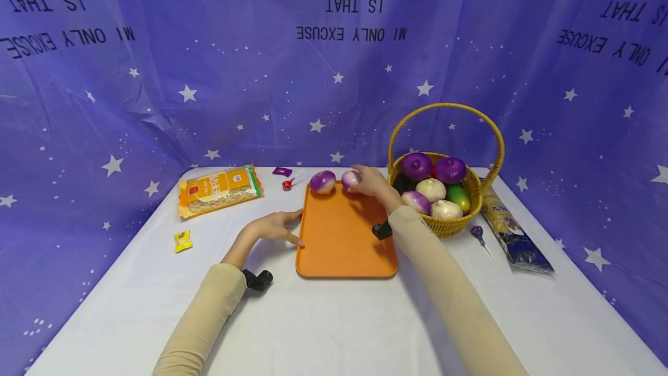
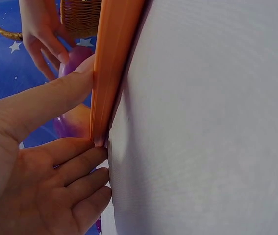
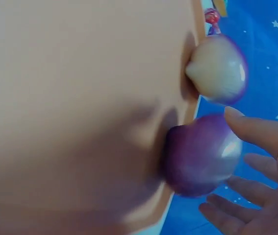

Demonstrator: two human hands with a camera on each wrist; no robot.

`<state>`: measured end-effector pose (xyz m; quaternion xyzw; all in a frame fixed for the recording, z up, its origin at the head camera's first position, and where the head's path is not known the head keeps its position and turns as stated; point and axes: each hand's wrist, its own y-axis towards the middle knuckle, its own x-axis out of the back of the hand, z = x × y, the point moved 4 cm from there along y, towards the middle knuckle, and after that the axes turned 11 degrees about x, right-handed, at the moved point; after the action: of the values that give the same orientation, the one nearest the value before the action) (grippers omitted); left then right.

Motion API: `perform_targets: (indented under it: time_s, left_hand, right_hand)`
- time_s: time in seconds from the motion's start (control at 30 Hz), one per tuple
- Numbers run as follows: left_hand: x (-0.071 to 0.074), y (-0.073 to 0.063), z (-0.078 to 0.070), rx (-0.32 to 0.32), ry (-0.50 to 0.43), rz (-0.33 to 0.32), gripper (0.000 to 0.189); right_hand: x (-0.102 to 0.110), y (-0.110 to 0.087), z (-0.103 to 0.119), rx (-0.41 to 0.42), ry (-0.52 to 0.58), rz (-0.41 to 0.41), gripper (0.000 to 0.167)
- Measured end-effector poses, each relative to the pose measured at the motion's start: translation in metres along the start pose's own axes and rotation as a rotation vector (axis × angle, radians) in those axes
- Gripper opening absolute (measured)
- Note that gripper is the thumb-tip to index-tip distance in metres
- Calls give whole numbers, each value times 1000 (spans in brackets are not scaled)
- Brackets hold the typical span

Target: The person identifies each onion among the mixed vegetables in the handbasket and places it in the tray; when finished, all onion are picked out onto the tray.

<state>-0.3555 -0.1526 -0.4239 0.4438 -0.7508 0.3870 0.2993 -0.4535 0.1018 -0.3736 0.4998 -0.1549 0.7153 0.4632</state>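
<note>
An orange tray (image 1: 347, 237) lies on the white table. My left hand (image 1: 272, 226) touches its left edge, thumb on the rim and fingers extended along the side, as the left wrist view shows. Two purple-and-white turnips sit at the tray's far end: the left turnip (image 1: 323, 182) stands free. At the other, the right turnip (image 3: 202, 155), is my right hand (image 1: 369, 181), its thumb and fingers loosely spread around the outer side. That turnip looks blurred in the right wrist view, and whether every fingertip touches it is hard to tell.
Right of the tray stands a wicker basket (image 1: 453, 226) with a tall handle, holding several vegetables. Beyond it lie a lollipop (image 1: 477, 232) and a dark-ended packet (image 1: 514, 234). On the left are an orange food bag (image 1: 221, 191), a yellow candy (image 1: 183, 241), a red lollipop (image 1: 287, 185) and a purple candy (image 1: 282, 172).
</note>
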Motion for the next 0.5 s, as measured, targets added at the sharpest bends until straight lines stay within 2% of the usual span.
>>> perform_targets:
  time_s: [0.3,0.5]
  left_hand:
    - [0,-1,0,-3,4,0,100]
    - [-2,-1,-1,-12,-5,-5,99]
  right_hand:
    - [10,-5,7,-6,-4,43,70]
    - [23,-17,15,55,-17,36,66]
